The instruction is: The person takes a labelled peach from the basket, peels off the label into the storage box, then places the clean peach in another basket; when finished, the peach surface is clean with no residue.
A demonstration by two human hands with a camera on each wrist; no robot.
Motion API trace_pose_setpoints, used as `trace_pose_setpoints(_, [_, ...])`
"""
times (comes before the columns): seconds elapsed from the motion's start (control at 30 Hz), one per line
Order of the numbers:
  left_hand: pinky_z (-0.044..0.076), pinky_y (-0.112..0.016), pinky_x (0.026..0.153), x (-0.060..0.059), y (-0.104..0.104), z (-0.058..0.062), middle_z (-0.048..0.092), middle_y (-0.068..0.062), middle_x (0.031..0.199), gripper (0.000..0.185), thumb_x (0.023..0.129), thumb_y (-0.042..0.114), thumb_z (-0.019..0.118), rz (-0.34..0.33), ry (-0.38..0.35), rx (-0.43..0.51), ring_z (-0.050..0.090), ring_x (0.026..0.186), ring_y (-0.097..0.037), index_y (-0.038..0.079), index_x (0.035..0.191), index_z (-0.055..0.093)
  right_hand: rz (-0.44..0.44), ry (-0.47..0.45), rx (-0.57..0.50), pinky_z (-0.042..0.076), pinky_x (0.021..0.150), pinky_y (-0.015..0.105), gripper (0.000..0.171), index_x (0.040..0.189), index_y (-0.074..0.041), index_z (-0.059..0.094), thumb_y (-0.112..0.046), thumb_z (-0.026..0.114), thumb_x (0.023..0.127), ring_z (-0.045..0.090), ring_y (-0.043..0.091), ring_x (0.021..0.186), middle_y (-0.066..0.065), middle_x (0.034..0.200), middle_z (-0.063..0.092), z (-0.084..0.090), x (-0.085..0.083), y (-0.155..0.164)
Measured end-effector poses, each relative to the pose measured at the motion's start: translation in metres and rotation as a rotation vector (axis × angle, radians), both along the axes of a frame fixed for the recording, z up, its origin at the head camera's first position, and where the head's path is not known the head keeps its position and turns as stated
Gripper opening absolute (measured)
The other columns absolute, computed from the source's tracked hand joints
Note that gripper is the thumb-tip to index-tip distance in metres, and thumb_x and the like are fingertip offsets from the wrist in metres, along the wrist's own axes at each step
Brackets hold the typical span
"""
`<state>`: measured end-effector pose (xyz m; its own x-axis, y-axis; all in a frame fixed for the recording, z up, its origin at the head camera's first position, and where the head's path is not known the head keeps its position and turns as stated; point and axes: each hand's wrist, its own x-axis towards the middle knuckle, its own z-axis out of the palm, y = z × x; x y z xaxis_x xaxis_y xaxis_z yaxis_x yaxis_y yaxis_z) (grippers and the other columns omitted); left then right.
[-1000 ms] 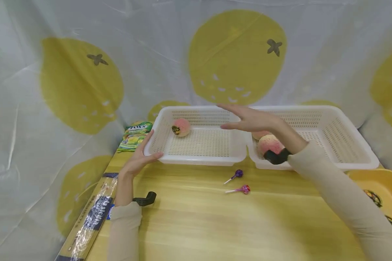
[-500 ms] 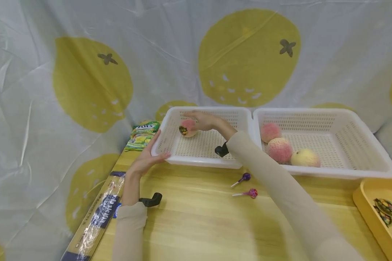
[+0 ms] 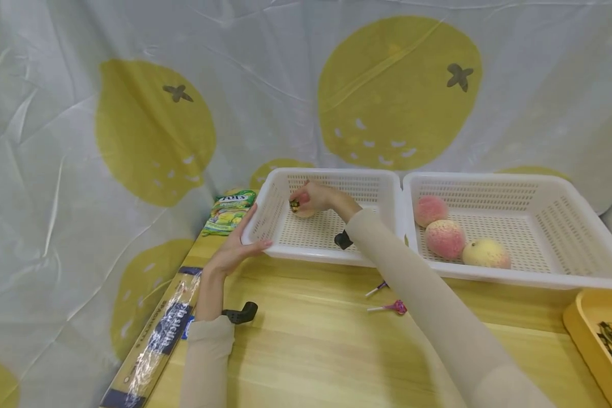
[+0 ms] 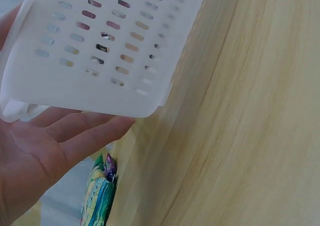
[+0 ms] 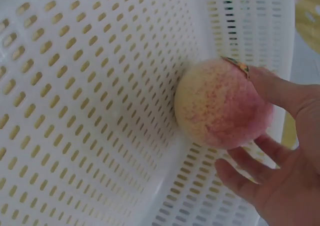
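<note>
In the head view my left hand [image 3: 230, 253] rests against the left end of a white perforated basket [image 3: 316, 254], thumb at the front corner. Its fingers extend along the end wall in the left wrist view. Inside this basket, my right hand [image 3: 318, 198] grips a pink-and-yellow peach [image 5: 220, 103]. The right thumb lies at the edge of a dark, colourful sticker [image 5: 236, 66] on the peach. Several right fingers reach below and behind the fruit.
A second white basket [image 3: 535, 275] holds three peaches [image 3: 445, 239]. Two lollipops [image 3: 395, 307] lie in front. Further out are a yellow tray [image 3: 576, 326] with dark round labels, a spaghetti pack [image 3: 158, 340] and a green snack bag [image 3: 229, 212]. A lemon-print curtain [image 3: 265, 85] hangs behind.
The right hand has moved left from over the gap between the baskets, down onto the peach, and its fingers have closed round it. The left hand stays at the basket; the view has shifted slightly.
</note>
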<state>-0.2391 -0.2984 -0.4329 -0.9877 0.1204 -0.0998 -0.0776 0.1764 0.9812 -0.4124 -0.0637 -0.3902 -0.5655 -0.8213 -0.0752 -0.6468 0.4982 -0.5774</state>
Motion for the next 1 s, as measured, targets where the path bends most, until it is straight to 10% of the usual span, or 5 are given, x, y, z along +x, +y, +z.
trace_pose_setpoints(0.2, [0.056, -0.036, 0.094, 0.001, -0.001, -0.001, 0.026, -0.016, 0.167, 0.105, 0.093, 0.005, 0.074, -0.006, 0.008, 0.009, 0.046, 0.137, -0.041, 0.042, 0.166, 0.008, -0.131, 0.029, -0.023, 0.049, 0.104, 0.037, 0.035, 0.128, -0.012, 0.074, -0.003, 0.068, 0.095, 0.062, 0.026, 0.116, 0.013, 0.124, 0.073, -0.002, 0.003, -0.002])
trace_pose_setpoints(0.5, [0.056, -0.032, 0.092, 0.0, -0.002, -0.003, 0.025, -0.015, 0.168, 0.105, 0.093, 0.005, 0.073, -0.005, 0.007, 0.023, 0.045, 0.139, -0.043, 0.043, 0.166, 0.009, -0.131, -0.004, -0.003, 0.045, 0.082, 0.025, 0.046, 0.132, -0.011, 0.071, 0.006, 0.067, 0.09, 0.055, 0.016, 0.091, 0.01, 0.117, 0.074, 0.006, 0.0, 0.014])
trace_pose_setpoints(0.7, [0.056, -0.032, 0.093, 0.0, -0.003, -0.002, 0.023, -0.015, 0.168, 0.104, 0.093, 0.006, 0.073, -0.004, 0.004, 0.014, 0.047, 0.136, -0.039, 0.044, 0.166, 0.009, -0.077, -0.09, 0.038, 0.031, 0.06, 0.02, 0.053, 0.143, -0.011, 0.062, 0.006, 0.064, 0.093, 0.031, 0.007, 0.061, -0.004, 0.069, 0.036, 0.006, -0.009, 0.024])
trace_pose_setpoints(0.87, [0.057, -0.031, 0.092, 0.0, -0.004, -0.002, 0.023, -0.016, 0.169, 0.105, 0.093, 0.006, 0.073, -0.015, 0.014, 0.017, 0.051, 0.131, -0.035, 0.043, 0.166, 0.008, -0.058, -0.078, 0.069, 0.036, 0.067, 0.024, 0.054, 0.148, -0.014, 0.058, -0.002, 0.068, 0.096, 0.036, 0.01, 0.068, -0.001, 0.077, 0.038, 0.005, -0.01, 0.026])
trace_pose_setpoints(1.0, [0.058, -0.032, 0.092, 0.0, -0.004, -0.003, 0.022, -0.017, 0.169, 0.105, 0.093, 0.004, 0.073, -0.03, 0.019, 0.031, 0.054, 0.13, -0.033, 0.04, 0.167, 0.006, -0.061, -0.08, 0.043, 0.041, 0.083, 0.028, 0.052, 0.147, -0.013, 0.059, -0.005, 0.07, 0.096, 0.05, 0.017, 0.093, 0.015, 0.114, 0.064, 0.005, -0.006, 0.028])
